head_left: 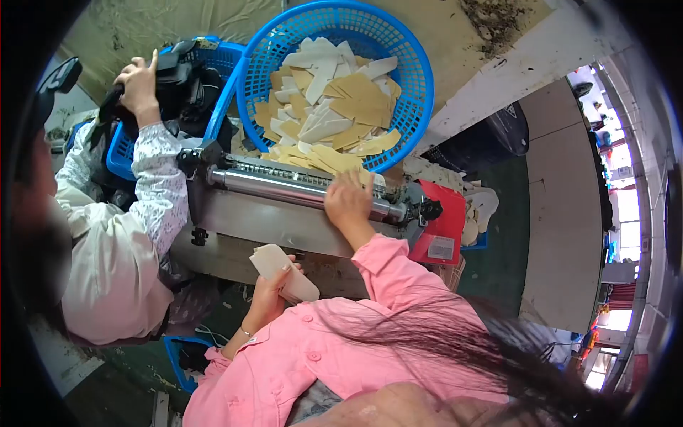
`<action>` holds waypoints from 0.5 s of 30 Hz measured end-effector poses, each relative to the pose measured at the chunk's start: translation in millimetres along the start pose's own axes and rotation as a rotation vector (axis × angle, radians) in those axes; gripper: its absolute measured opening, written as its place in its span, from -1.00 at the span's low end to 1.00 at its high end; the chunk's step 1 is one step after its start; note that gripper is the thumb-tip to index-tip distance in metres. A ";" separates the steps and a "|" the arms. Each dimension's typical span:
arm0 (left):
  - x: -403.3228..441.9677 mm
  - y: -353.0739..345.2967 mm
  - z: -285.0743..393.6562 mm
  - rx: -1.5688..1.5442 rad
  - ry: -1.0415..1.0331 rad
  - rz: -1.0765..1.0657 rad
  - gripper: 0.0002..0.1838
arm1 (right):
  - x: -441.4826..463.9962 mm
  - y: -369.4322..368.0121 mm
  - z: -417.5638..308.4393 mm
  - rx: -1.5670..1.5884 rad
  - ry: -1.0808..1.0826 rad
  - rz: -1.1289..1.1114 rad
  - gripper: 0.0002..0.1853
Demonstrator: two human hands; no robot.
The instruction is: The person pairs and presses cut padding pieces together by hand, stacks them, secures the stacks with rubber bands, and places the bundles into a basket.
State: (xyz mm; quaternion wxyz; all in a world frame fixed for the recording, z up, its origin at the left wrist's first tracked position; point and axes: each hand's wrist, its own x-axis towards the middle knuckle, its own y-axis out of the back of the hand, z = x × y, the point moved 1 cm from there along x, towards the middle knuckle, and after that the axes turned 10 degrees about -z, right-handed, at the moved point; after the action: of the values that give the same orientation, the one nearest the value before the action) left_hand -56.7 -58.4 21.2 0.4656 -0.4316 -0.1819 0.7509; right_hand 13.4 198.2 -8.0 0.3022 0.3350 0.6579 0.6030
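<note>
My left hand (267,293) is closed around a small stack of off-white cut pieces (288,274), held low in front of the machine. My right hand (348,201) reaches over the shiny metal roller (277,186) of the machine, near its right end. Its fingers are stretched out flat, with the tips by tan and white cut pieces (327,158) behind the roller. Whether the fingertips press on one of these pieces is hard to make out. A flat metal plate (284,229) slopes down from the roller toward me.
Behind the machine stands a round blue basket (425,78) heaped with tan and white pieces. At left, a co-worker's hand (139,84) is at dark items in a blue crate (121,153). A red panel (442,224) and a dark drum (501,132) are at right.
</note>
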 end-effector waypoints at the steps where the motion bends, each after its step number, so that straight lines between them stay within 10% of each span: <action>1: -0.8 0.3 -1.1 -0.016 -0.005 -0.002 -0.55 | 2.2 -1.2 -10.8 0.018 0.015 -0.022 -0.53; 15: 7.7 -53.5 -10.4 0.046 0.008 -0.078 -0.55 | -19.5 17.2 48.8 0.011 0.045 0.027 -0.46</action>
State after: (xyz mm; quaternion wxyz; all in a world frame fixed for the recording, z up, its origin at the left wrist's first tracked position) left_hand -20.7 -26.3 47.8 0.5053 -0.4163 -0.1793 0.7343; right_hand 65.4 212.2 4.6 0.2772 0.3316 0.6635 0.6107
